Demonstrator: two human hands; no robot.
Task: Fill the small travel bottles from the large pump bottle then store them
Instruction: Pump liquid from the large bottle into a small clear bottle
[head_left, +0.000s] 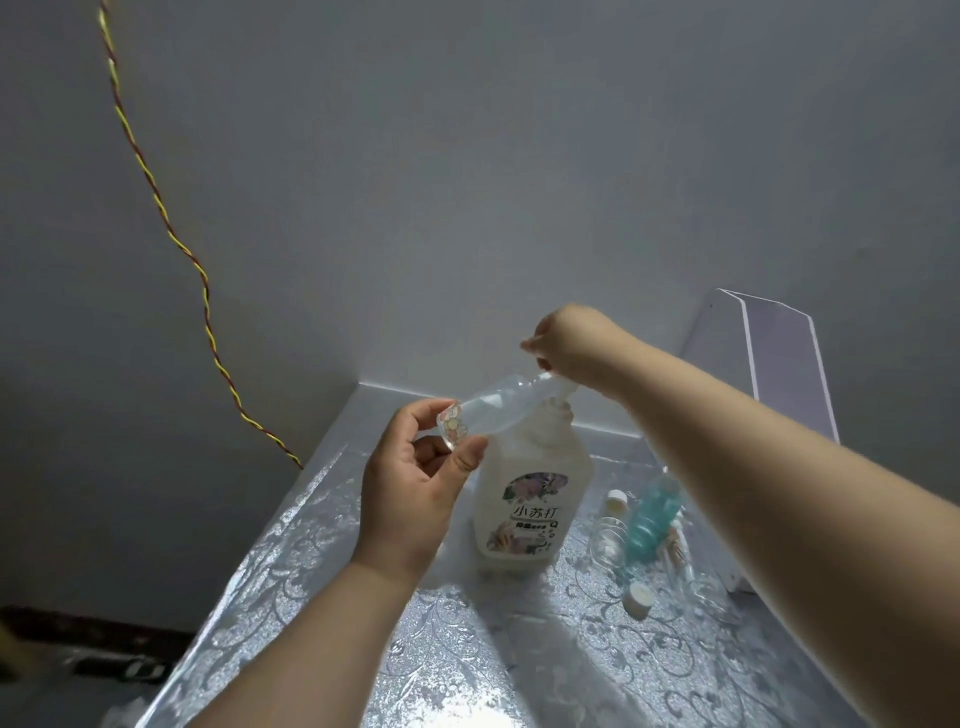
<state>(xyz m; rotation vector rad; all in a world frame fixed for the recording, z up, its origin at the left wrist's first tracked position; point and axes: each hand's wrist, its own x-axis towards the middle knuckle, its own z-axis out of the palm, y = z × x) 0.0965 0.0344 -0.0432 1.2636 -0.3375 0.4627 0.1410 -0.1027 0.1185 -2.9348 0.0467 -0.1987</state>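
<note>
A large white pump bottle (530, 499) with a flowery label stands upright on the silver patterned table (363, 597). My left hand (415, 483) pinches the base of a small clear travel bottle (498, 402), which lies tilted with its mouth at the pump's nozzle. My right hand (571, 345) rests on top of the pump head, fingers curled over it; the pump head itself is mostly hidden under the hand.
To the right of the pump bottle lie a blue-filled bottle (652, 514), several clear small bottles (610, 540) and two white caps (639, 597). A white box (769, 358) stands at the back right. A twisted red-yellow cord (156, 208) hangs along the wall.
</note>
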